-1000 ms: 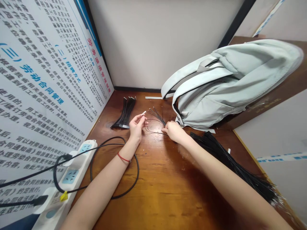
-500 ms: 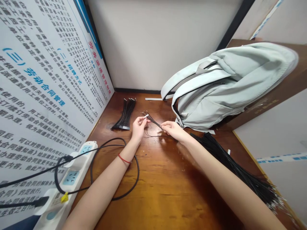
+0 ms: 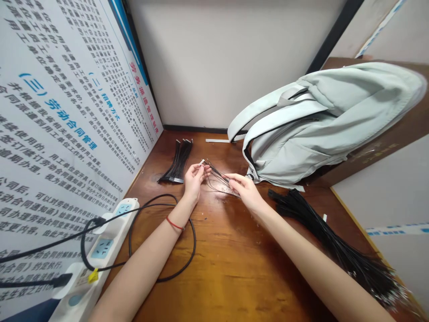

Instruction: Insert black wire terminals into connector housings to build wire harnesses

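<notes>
Above the wooden tabletop, my left hand [image 3: 193, 182] pinches a small white connector [image 3: 201, 162] between thumb and fingertips. My right hand [image 3: 244, 189] is closed around several thin black wires [image 3: 219, 178], whose free ends point toward the left hand. A few of these wires loop loosely between the two hands. Just left of my left hand lies a fanned bundle of black cables [image 3: 176, 162] with light-coloured ends. A larger bundle of long black wires [image 3: 330, 235] stretches along the right side, its pale tips near the lower right edge.
A pale grey-green backpack [image 3: 321, 120] leans at the back right against a brown cardboard box [image 3: 360, 163]. On the left, a white power strip [image 3: 115, 241] has a black cord [image 3: 193, 250] looping onto the table [image 3: 214, 277]. A white strip [image 3: 217, 141] lies near the back wall.
The wires between my hands have spread apart and loop more loosely. My right hand has opened its grip a little while keeping the wires. The whole view has shifted slightly.
</notes>
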